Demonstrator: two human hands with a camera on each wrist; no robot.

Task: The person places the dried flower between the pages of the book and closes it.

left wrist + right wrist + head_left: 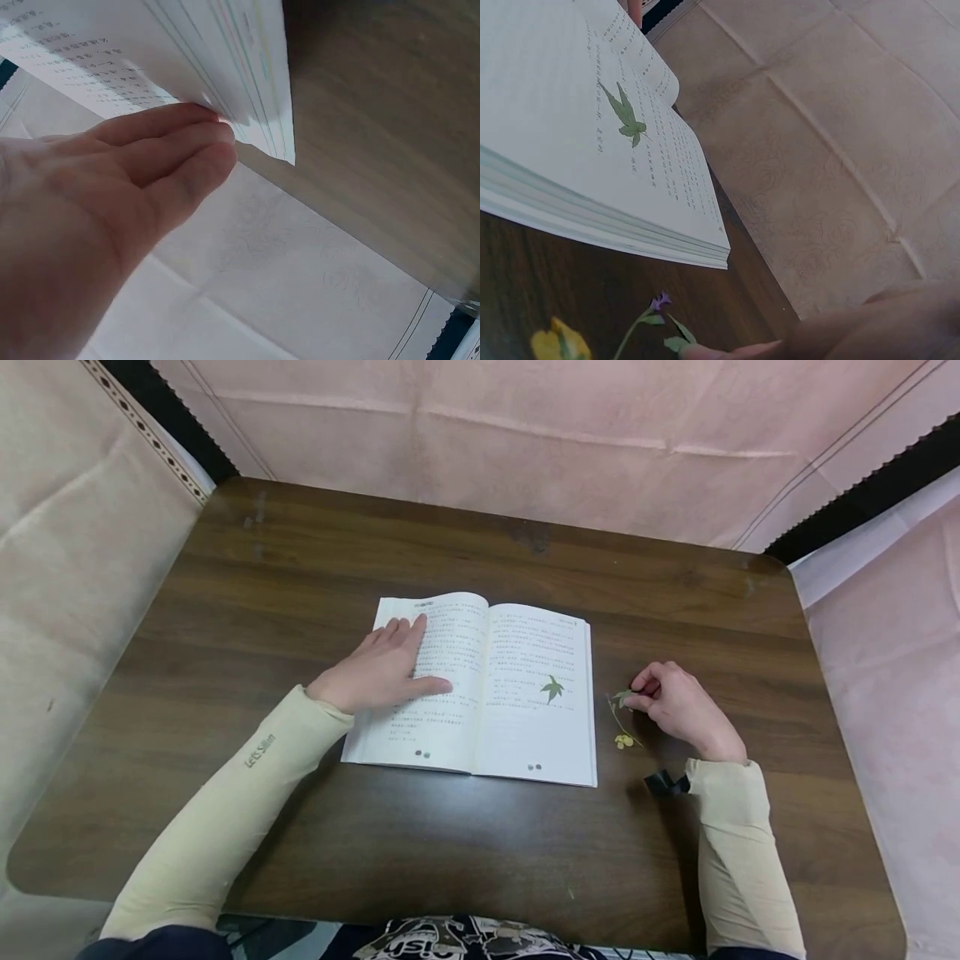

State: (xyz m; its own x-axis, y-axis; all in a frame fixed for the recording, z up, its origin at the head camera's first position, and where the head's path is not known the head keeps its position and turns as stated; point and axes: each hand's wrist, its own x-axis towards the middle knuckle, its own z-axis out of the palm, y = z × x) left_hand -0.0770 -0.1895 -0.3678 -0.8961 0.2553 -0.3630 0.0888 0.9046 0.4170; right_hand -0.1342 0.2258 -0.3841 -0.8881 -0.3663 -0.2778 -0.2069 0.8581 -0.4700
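An open book (536,735) with printed pages lies on the table. My left hand (382,668) rests on its left page with the fingers stretched and the thumb apart; in the left wrist view the fingers (187,139) lie by the page edge. A green pointed leaf (552,688) lies flat on the right page. To the right of the book, my right hand (678,708) pinches a small green leaf (621,697) between thumb and forefinger, low over the table. Beside it are a thin-stemmed purple flower (660,301) and a yellow flower (624,741).
The brown wooden table (465,852) surrounds the book. Pale pink cloth (487,443) hangs behind it and at both sides. A dark strap end (663,783) sticks out at the right wrist, close above the table.
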